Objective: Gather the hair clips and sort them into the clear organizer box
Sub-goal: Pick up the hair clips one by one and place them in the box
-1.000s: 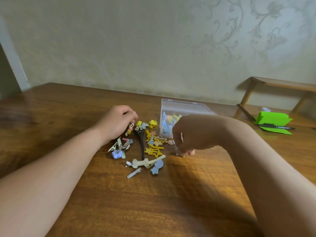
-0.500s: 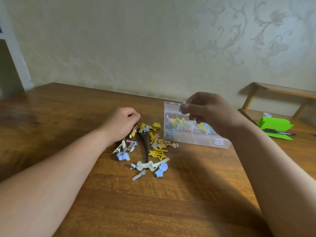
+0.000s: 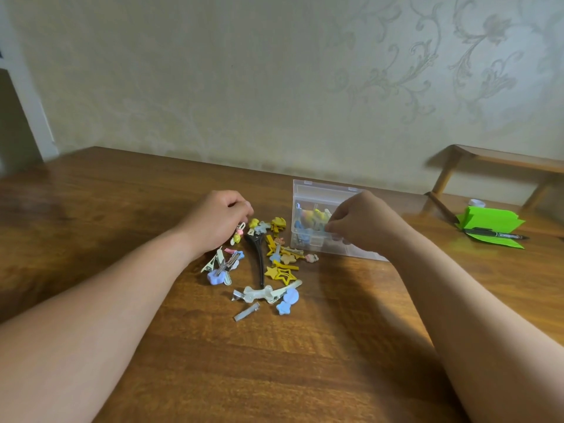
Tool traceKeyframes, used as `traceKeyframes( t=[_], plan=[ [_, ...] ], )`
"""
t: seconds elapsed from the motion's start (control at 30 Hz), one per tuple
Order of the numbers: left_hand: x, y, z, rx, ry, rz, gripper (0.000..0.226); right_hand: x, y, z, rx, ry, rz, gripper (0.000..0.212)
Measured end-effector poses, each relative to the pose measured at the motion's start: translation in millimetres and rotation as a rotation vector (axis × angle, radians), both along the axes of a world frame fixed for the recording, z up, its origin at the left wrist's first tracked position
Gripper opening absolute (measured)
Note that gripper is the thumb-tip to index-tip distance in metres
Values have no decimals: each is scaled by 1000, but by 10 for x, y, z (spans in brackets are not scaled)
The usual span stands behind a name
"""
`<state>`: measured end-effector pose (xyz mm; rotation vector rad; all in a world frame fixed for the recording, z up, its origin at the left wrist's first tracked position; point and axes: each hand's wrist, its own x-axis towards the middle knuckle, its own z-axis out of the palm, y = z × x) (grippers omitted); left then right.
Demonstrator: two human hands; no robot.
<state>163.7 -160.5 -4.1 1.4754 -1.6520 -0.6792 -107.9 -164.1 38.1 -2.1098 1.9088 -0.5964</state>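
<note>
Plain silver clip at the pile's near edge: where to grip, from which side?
Probably pinch the silver clip across its narrow width at mid-length, from above. It lies flat on the table, a thin diagonal bar apart from the other clips, so both long edges look free.

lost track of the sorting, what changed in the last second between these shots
The right hand rose from the wooden table, carried a small blue clip over the clear plastic organizer box, then dropped to its front compartments; whether it still holds the clip is hidden. The left hand stayed curled at the heap of coloured hair clips, which did not move.
</note>
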Motion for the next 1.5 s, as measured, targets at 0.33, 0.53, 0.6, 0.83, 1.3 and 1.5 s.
traceKeyframes(
  t=[0.33,0.53,0.6,0.83,1.3,1.5],
  plan=[
    [-7,17,10,-5,-16,9,24,8,102,144,-180,-40,29,10],
    [-22,11,8,-1,0,18,25,132,383,410,-18,121,347,8],
    [-25,12,11,0,7,18,24,175,460,427,73,249,400,12],
    [-21,7,8,11,23,14,22,351,530,291,22,575,352,17],
    [-13,20,21,17,20,12,23,349,586,285,147,680,344,26],
    [-13,30,20,11,2,10,23,342,551,280,106,630,348,43]
  ],
)
